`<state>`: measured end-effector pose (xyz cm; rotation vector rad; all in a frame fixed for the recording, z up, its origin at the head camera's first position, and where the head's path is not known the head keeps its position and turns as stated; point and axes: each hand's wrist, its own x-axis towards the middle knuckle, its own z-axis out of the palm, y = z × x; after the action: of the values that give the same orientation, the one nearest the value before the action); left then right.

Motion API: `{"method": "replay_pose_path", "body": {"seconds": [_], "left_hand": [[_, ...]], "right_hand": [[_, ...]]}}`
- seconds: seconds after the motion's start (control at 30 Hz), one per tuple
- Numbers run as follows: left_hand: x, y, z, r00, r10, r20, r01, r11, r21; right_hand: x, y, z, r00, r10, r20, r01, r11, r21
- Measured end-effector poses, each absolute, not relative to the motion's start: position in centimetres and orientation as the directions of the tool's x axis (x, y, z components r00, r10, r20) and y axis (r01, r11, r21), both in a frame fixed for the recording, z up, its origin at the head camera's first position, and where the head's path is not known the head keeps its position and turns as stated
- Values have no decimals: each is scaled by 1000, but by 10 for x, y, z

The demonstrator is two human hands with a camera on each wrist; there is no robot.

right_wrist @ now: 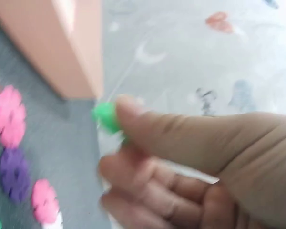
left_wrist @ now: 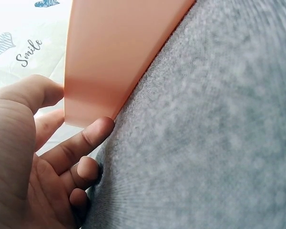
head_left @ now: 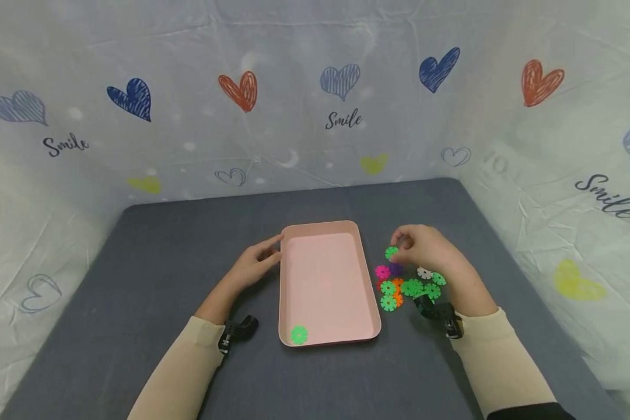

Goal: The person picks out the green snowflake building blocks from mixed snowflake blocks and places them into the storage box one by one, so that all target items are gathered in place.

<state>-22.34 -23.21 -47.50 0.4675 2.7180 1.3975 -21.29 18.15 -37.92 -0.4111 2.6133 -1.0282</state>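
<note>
A pink rectangular tray (head_left: pixel 328 286) lies on the table, with one green snowflake disc (head_left: pixel 299 335) in its near-left corner. My left hand (head_left: pixel 254 262) touches the tray's outer left side near the far end; in the left wrist view its fingertips (left_wrist: pixel 104 125) rest against the wall and lower edge. Right of the tray, my right hand (head_left: pixel 425 248) pinches another green snowflake disc (right_wrist: pixel 106 117) between thumb and fingers. Below that hand lies a loose group of discs: green (head_left: pixel 412 287), pink (head_left: pixel 382 272), purple (right_wrist: pixel 14 175), orange (head_left: pixel 398 299) and white (head_left: pixel 424 273).
Grey cloth (head_left: pixel 199 233) covers the table. A pale curtain (head_left: pixel 294 134) printed with hearts and words hangs at the back and along both sides. A black wrist camera (head_left: pixel 237 331) sits on the left wrist, another black camera (head_left: pixel 440 313) on the right.
</note>
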Motion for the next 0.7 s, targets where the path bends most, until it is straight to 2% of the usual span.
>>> {"method": "replay_pose_path", "body": {"seconds": [0.27, 0.4, 0.47, 0.6, 0.7], "left_hand": [[-222, -232, -475, -953, 288, 96, 245, 541, 805], [-221, -232, -475, -957, 278, 87, 231, 542, 808], [-221, -232, -475, -958, 274, 83, 226, 544, 808], [-221, -231, -474, -959, 273, 75, 220, 552, 804], [-222, -231, -474, -957, 281, 73, 224, 555, 801]], "right_hand": [[-189, 134, -369, -913, -406, -52, -142, 434, -890], [-175, 101, -376, -889, -457, -44, -85, 258, -962], [-169, 86, -382, -870, -491, -40, -74, 211, -975], [-159, 62, -394, -837, -546, -39, -87, 203, -975], [-152, 48, -406, -822, -568, -39, -137, 264, -955]]}}
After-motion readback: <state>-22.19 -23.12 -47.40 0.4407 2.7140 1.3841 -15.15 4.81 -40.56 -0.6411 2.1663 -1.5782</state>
